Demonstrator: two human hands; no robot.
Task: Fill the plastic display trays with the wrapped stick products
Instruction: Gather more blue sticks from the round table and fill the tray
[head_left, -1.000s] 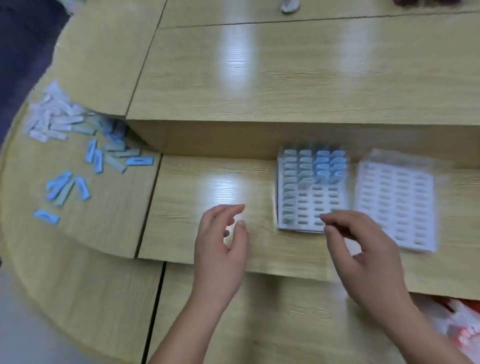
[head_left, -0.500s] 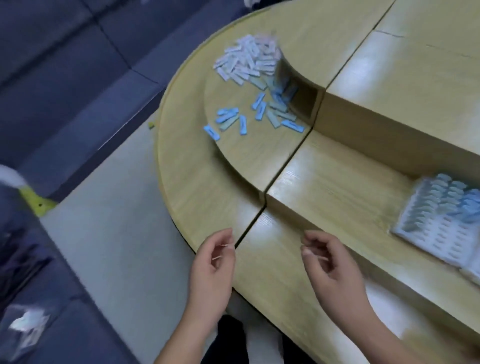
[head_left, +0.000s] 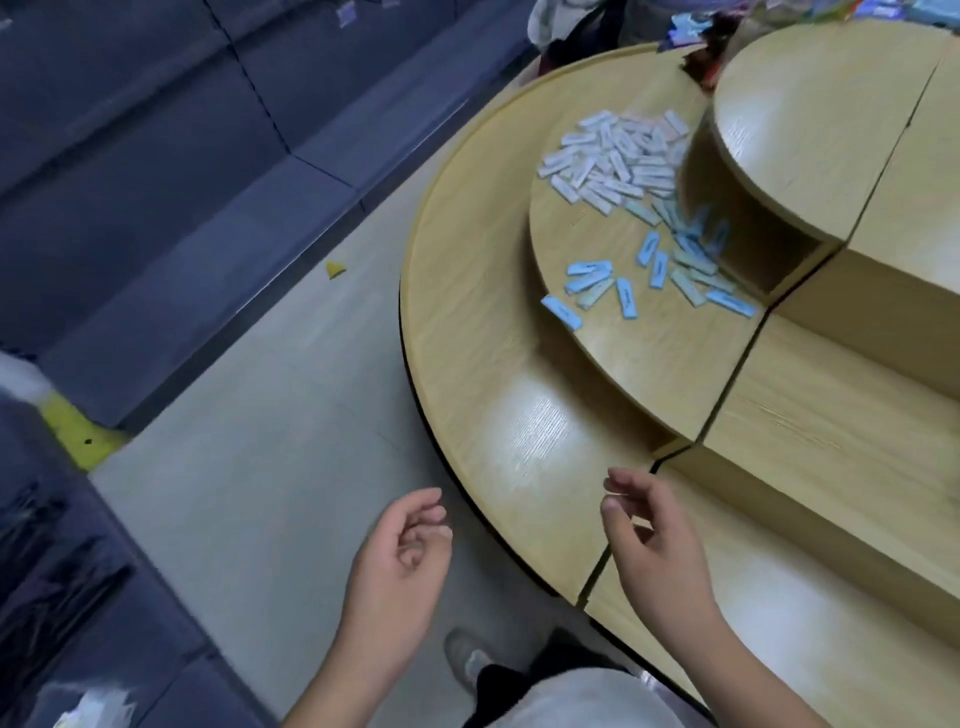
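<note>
Your view has swung left from the plastic trays, now out of sight, to the white and light-blue wrapped stick products (head_left: 618, 166) strewn on the pale wooden round stand's middle tier (head_left: 649, 364), likely for restocking; your left hand (head_left: 400, 558) and right hand (head_left: 657, 543) hover loosely curled, empty, well short of them.
</note>
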